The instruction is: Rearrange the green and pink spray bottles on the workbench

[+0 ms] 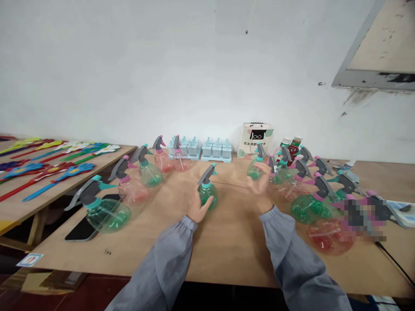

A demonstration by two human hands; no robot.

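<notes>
Near the middle of the wooden table, my left hand (198, 205) is wrapped round the lower left side of a green spray bottle (209, 194) with a grey and teal nozzle, standing upright. My right hand (260, 183) is raised with its fingers apart and curved, just in front of another green spray bottle (253, 167); no bottle shows between the fingers. On the left, pink and green spray bottles stand in a slanting row, the nearest a large green one (108, 215). Several more crowd the right side, among them a green bottle (301, 208) and a pink one (330, 235).
A phone (81, 230) lies by the left bottles. Light blue moulds (216, 151), a printed box (254, 140) and red bottles (293, 147) stand at the back. Colourful hand-shaped toys (73, 169) cover the left table. A black cable (394, 261) runs along the right.
</notes>
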